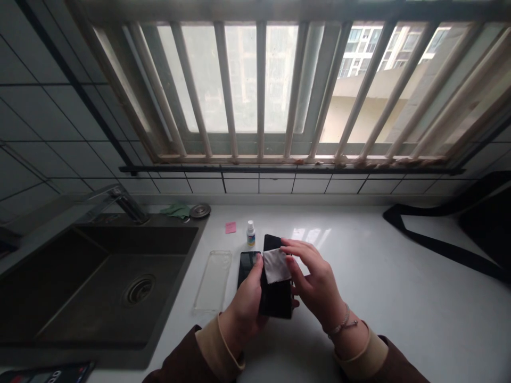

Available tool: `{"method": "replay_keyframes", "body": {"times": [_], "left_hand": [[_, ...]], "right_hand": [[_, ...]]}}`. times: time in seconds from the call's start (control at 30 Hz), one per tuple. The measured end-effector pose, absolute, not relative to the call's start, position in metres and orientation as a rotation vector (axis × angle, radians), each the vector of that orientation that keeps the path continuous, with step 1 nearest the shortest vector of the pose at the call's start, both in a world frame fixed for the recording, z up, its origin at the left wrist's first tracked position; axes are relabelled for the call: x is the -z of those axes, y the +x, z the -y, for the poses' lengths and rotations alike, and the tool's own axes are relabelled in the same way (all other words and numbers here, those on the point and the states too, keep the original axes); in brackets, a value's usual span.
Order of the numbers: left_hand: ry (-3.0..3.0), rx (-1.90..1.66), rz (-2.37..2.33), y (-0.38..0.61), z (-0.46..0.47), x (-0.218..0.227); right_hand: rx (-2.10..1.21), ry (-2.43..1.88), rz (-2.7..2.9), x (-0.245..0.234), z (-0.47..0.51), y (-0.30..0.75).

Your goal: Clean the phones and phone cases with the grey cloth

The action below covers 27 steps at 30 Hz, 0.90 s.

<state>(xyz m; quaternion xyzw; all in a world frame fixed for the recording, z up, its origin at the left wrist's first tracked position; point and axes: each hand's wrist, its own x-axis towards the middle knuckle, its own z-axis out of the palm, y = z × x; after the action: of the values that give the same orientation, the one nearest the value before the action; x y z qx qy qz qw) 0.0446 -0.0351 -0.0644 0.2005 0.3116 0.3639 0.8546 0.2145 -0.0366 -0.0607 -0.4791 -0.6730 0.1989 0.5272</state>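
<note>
Left hand (242, 311): fingers clenched around the edge of a black phone (277, 300).
Right hand (315, 276): fingertips pinching a grey cloth (277, 266) against the phone's face.
Phone: between the hands, above a white counter (371, 255).
Nearby: a dark phone (248, 266) just beside the left hand, a clear case (213, 281), a small bottle (250, 233), a pink note (230, 227).
Left: a dark sink (99, 282).
</note>
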Motion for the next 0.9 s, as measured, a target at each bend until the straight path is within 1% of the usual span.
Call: {"method": "replay_keyframes", "body": {"times": [0.13,0.37,0.5,0.73,0.9], "left_hand": [[0.495,-0.666,-0.675,0.046,0.040,0.067],[0.598,-0.622,-0.760,0.046,0.041,0.071],[0.633,-0.576,-0.746,0.045,0.042,0.068],[0.716,-0.464,-0.669,0.043,0.042,0.074],[0.750,-0.446,-0.653,0.042,0.044,0.072]], "right_hand": [[-0.574,-1.249,1.514,0.068,0.030,0.218],[-0.798,-1.358,1.508,0.069,0.026,0.216],[-0.771,-1.403,1.492,0.064,0.025,0.218],[-0.816,-1.535,1.434,0.058,0.026,0.223],[-0.639,-1.540,1.389,0.064,0.022,0.227]]}}
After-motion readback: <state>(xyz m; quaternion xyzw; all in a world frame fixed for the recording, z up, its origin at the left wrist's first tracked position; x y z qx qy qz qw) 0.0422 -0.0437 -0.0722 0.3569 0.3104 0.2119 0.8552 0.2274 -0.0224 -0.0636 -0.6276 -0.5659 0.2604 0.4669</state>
